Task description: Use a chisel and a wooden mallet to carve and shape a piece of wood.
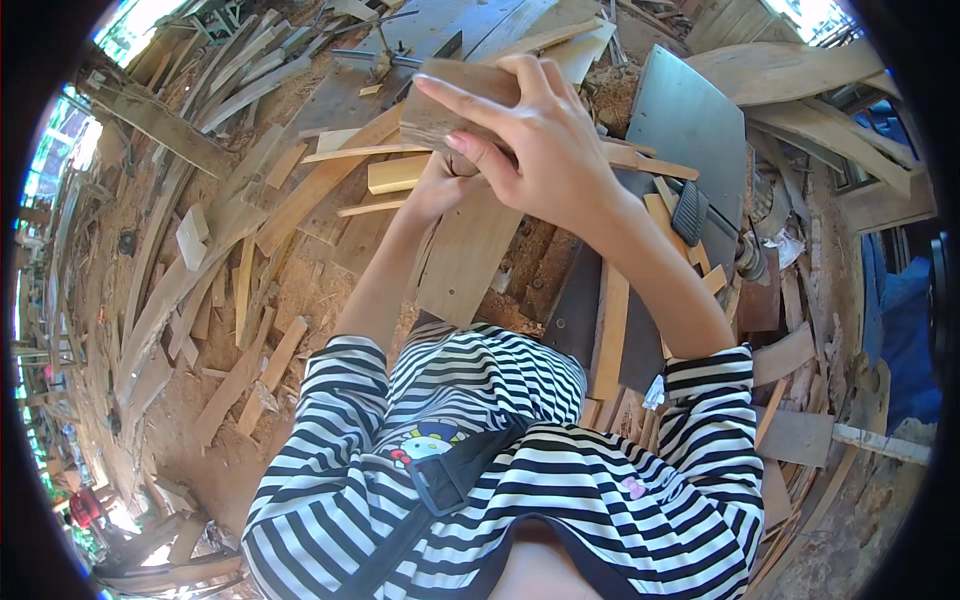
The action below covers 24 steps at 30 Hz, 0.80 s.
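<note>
A brown wooden block (458,92) is held up in front of me, above the workbench. My right hand (545,130) reaches over it from the right, index finger stretched along its face and thumb at its near edge. From below, my left hand (443,187) supports the same block; most of its fingers are hidden behind the wood and the right hand. Just under the hands lie a short pale wood piece (396,174) and thin wood strips (370,208). A flat board (462,262) extends toward my lap.
A grey metal plate (690,110) tilts at the right, with a black ribbed pad (690,212) near it. Wood offcuts (273,375) and sawdust cover the ground at left. Long curved planks (790,72) are piled at far right. Blue sheeting (905,330) hangs at the right edge.
</note>
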Available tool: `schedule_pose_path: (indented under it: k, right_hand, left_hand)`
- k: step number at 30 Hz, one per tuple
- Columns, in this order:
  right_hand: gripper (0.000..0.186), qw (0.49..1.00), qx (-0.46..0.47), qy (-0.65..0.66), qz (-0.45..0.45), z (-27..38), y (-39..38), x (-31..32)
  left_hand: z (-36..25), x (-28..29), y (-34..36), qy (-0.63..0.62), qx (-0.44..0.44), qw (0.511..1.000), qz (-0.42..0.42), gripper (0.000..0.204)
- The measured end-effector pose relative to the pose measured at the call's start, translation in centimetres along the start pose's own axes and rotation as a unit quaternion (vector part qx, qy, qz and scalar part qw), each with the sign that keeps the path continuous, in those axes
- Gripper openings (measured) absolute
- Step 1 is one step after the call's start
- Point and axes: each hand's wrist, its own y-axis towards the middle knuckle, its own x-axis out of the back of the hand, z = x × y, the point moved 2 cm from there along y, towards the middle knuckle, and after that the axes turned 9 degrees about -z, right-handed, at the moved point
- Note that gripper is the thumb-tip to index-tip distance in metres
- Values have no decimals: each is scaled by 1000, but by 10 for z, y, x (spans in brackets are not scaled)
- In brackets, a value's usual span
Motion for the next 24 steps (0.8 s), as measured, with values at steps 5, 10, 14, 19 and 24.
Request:
schedule_pose_path:
  k: [5,10,14,19,24]
  right_hand:
    - [41,990,-29,113,-80,22,34,44]
    - [41,999,-32,12,-41,9,-10,-11]
    - [42,999,-50,14,-12,7,3,6]
    - [41,984,3,112,-140,4,25,35]
    - [41,998,-15,16,-61,2,-10,-13]
  left_hand:
    - [13,26,6,50,-4,989,137,3]
    - [-14,-5,-2,-59,0,998,1,8]
    - [9,21,12,25,-32,989,140,8]
    - [12,32,12,95,26,985,143,4]
    - [4,13,17,-20,-6,1000,15,7]
